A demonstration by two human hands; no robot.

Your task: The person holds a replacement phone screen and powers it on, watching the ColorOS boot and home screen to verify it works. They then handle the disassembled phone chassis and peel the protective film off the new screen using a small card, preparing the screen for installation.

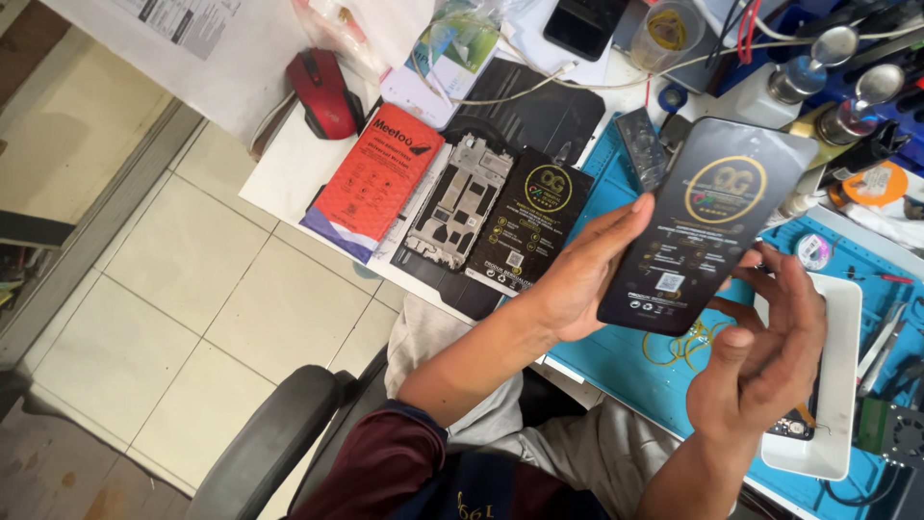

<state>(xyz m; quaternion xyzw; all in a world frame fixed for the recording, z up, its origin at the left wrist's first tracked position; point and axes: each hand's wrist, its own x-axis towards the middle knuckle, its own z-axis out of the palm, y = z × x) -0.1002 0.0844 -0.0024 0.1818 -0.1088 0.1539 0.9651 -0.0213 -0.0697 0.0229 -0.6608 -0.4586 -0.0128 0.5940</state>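
1. Left grip holds black phone panel by its edge, right of frame centre; right grip half-curled, fingertips at panel's lower corner.
2. Counter, upper frame.
3. Red box, centre-left.
4. Red mouse, upper left.

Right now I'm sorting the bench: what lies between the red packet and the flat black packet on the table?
In the head view, a bare silver phone frame lies between the red packet and the black packet.

We see bare forearms and two bare hands, left hand and right hand. A dark maroon sleeve with navy trim covers the upper arm at lower centre; light grey trousers show beneath.
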